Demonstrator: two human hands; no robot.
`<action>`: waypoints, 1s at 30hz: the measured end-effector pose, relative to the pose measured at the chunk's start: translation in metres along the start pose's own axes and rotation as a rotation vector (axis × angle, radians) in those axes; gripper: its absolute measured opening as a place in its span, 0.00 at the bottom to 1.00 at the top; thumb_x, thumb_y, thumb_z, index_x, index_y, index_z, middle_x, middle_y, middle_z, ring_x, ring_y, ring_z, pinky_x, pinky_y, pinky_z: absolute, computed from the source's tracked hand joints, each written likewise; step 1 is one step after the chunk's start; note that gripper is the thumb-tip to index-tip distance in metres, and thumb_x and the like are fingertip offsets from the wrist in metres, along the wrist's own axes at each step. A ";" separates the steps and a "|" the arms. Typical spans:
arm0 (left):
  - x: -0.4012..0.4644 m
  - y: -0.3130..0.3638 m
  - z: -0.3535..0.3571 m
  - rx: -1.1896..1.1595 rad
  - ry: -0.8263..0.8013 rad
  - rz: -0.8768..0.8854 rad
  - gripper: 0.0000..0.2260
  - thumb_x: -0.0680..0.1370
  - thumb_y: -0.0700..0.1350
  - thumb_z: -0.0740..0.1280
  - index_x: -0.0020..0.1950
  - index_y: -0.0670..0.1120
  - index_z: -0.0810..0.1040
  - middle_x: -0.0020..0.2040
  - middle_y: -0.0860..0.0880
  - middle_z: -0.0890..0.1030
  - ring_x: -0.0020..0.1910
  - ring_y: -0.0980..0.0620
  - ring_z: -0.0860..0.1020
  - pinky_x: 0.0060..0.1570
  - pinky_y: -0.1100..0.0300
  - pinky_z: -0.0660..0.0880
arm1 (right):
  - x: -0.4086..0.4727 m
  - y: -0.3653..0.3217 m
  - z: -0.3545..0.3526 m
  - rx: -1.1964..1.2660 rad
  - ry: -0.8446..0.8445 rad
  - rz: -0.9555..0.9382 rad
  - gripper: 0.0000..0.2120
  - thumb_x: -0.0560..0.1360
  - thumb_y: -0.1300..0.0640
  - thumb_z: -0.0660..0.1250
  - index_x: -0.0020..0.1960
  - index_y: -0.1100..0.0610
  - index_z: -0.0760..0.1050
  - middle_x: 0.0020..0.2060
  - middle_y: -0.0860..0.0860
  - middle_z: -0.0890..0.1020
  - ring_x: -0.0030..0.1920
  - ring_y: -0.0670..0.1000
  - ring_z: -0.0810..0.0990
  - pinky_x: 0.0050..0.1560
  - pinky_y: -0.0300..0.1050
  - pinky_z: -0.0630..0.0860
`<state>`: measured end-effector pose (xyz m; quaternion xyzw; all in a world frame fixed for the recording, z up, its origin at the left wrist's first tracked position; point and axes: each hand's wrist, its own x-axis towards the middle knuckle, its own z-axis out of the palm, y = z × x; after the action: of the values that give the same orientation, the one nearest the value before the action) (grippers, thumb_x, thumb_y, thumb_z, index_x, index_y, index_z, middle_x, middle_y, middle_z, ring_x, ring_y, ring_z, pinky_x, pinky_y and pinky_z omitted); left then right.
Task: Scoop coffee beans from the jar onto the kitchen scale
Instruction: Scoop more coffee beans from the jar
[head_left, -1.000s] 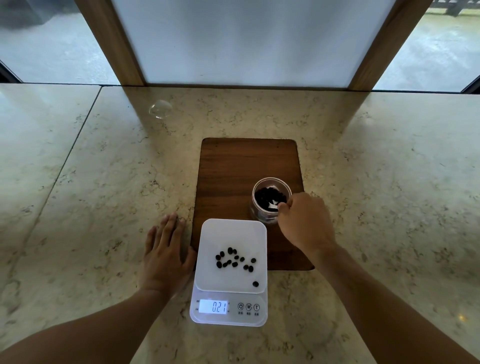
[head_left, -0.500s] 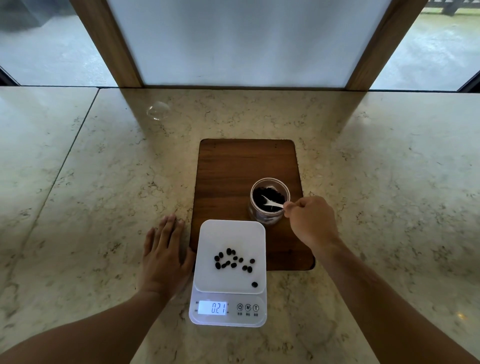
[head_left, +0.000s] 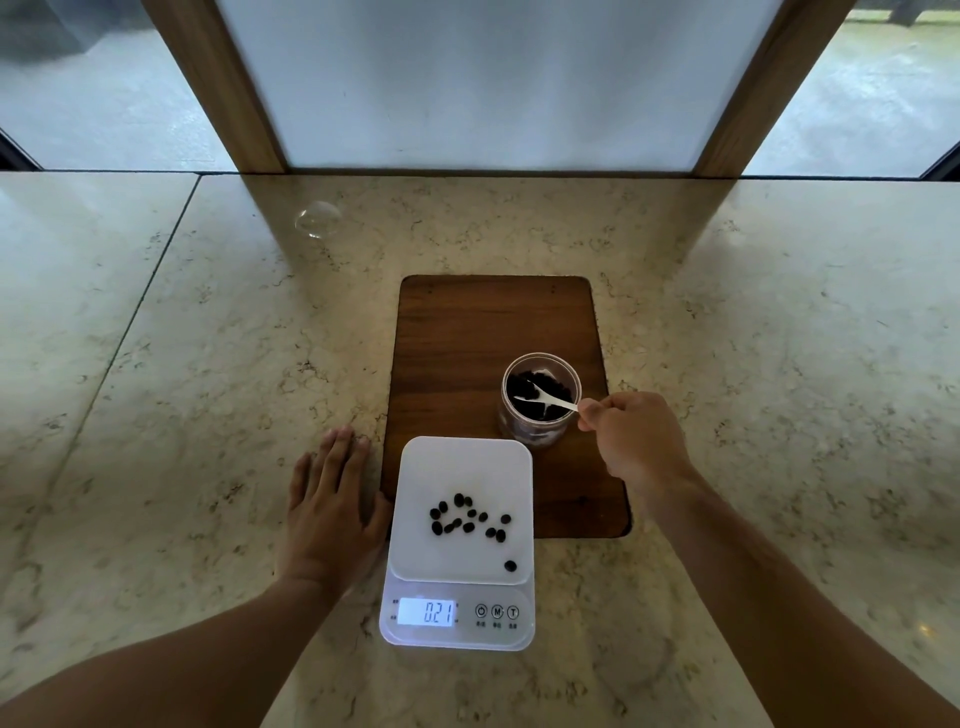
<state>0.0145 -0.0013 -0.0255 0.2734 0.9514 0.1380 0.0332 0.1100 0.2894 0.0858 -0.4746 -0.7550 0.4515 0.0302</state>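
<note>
A clear jar of dark coffee beans stands on a wooden board. My right hand pinches the handle of a small white spoon, whose bowl lies inside the jar over the beans. In front of the jar, a white kitchen scale carries several loose beans on its platform; its display reads 0.21. My left hand lies flat on the counter, fingers together, just left of the scale.
The board and scale rest on a marble counter that runs to a window wall with two wooden posts. A small clear round object sits on the counter at the back left.
My right hand has drawn back to the right from over the jar's mouth, bringing the white spoon into sight, tilted into the beans. The left hand and scale reading are unchanged.
</note>
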 end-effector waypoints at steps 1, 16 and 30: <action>0.000 0.000 0.000 0.002 -0.003 -0.001 0.31 0.77 0.57 0.51 0.77 0.43 0.62 0.78 0.43 0.61 0.79 0.47 0.53 0.77 0.44 0.50 | 0.000 0.000 0.000 0.000 -0.005 0.001 0.16 0.77 0.50 0.67 0.32 0.54 0.80 0.23 0.50 0.76 0.25 0.51 0.73 0.31 0.47 0.72; 0.000 -0.003 0.006 -0.006 0.020 0.001 0.31 0.76 0.56 0.52 0.76 0.43 0.63 0.78 0.43 0.62 0.79 0.48 0.53 0.77 0.45 0.50 | -0.012 0.000 0.007 -0.276 0.142 -0.287 0.12 0.78 0.53 0.65 0.36 0.55 0.77 0.26 0.46 0.75 0.26 0.42 0.73 0.24 0.37 0.62; 0.001 -0.005 0.008 0.020 0.020 0.002 0.30 0.77 0.57 0.53 0.77 0.44 0.62 0.79 0.44 0.61 0.79 0.50 0.52 0.77 0.47 0.48 | -0.010 -0.001 0.017 -0.278 0.085 -0.284 0.14 0.77 0.54 0.65 0.34 0.56 0.76 0.25 0.48 0.76 0.25 0.44 0.73 0.23 0.37 0.62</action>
<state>0.0122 -0.0034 -0.0350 0.2732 0.9527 0.1313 0.0210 0.1066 0.2706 0.0805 -0.3816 -0.8673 0.3140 0.0594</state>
